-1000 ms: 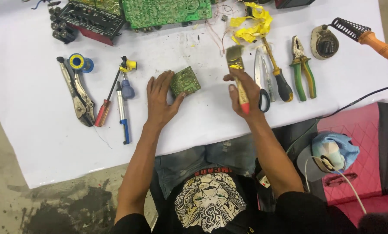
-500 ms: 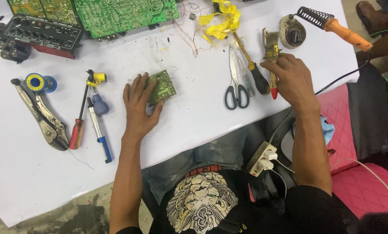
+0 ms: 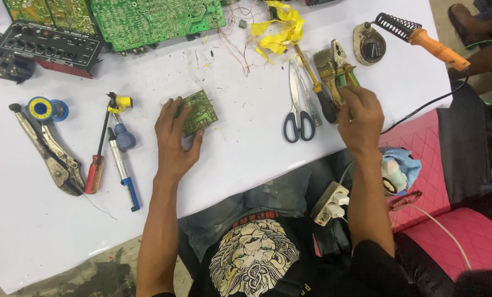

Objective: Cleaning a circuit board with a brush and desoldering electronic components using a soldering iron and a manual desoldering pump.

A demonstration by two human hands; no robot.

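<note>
Left fingers: spread over the near edge of a small green square circuit board, pressing it flat; the left hand grips nothing.
Small board: lies on the white-covered bench, near its middle, tilted to the bench edge.
Right fingers: curled down on the handles of green-handled pliers; whether they close around them cannot be told. The right hand covers the handle ends.
Beside the right hand: a worn flat paintbrush touching the pliers, then grey-handled steel scissors.
Beyond: an orange-handled soldering iron in its coil stand, yellow crumpled tape.
Left of the left hand: a blue desoldering pump, a red-handled screwdriver, steel locking pliers.
Far edge: a large green circuit board.
</note>
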